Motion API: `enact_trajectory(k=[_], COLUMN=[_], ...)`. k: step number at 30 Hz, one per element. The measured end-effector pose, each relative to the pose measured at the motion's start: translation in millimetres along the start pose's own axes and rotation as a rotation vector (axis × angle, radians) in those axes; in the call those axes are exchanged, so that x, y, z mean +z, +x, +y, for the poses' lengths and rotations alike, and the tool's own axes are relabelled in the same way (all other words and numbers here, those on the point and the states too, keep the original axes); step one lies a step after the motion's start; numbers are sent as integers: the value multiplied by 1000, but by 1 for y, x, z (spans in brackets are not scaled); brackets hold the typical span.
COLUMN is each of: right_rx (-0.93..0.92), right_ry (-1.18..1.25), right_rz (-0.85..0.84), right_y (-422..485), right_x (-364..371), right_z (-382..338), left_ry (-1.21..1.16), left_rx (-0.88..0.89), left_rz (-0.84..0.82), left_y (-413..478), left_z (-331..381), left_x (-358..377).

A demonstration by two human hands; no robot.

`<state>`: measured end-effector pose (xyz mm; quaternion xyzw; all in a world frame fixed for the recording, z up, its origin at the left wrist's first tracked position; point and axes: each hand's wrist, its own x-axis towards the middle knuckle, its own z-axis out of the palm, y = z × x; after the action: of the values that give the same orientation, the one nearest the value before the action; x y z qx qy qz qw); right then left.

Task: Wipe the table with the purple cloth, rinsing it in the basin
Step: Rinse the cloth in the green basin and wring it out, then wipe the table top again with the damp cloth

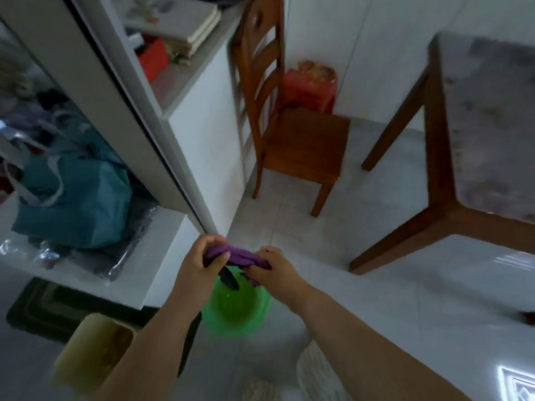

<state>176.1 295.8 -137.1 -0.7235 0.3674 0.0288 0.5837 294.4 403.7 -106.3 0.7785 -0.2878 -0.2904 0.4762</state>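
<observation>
Purple cloth (238, 256), twisted between our left hand (202, 260) and right hand (270, 269), fingers clenched on it; we wring directly above the green basin (236, 309), so drips should land inside.

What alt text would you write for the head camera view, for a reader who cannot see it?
Both hands, left hand and right hand, grip a bunched purple cloth above a green basin on the tiled floor. A wooden chair and table stand beyond.

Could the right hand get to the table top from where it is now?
Probably not yet: the right hand is gripping the purple cloth over the green basin, and open floor separates it from the table.
</observation>
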Motion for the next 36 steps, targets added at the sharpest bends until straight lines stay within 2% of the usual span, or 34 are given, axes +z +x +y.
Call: enact_trajectory(k=[4,9,12,16,21,25,28,29,31,33,36], right_rx=[-95,-35,-40,-13,38,-159,-285,-268,-104,60,9], right_ry=[-67,32,80,25,-340,-483,-528,-538,-546,-559,-556], right_rz=[208,480,704,857,840,963,982,932,715,523,504], right_y=[-56,-127,-157,-185,-189,-174,-164,-160,-147,-127,-86], right_x=[-112,-253,-337,-444,-550,-603,-620,-622,-621,-609,-580], right_z=[-16,12,43,91,148,161,156,157,162,176,195], left_ry=[34,114,237,346,495,507,554,591,701,873,1119], left_rx=[184,400,526,632,721,833,952,962,995,1003,836], left_rz=[-234,-554,-608,-582,-505,-350,-260,-286,-382,-568,-806], left_y=[18,36,48,71,108,131,148,153,166,180,192], left_z=[83,185,236,293,337,364,371,369,353,326,285], left_x=[60,173,256,363,454,488,501,503,507,510,510])
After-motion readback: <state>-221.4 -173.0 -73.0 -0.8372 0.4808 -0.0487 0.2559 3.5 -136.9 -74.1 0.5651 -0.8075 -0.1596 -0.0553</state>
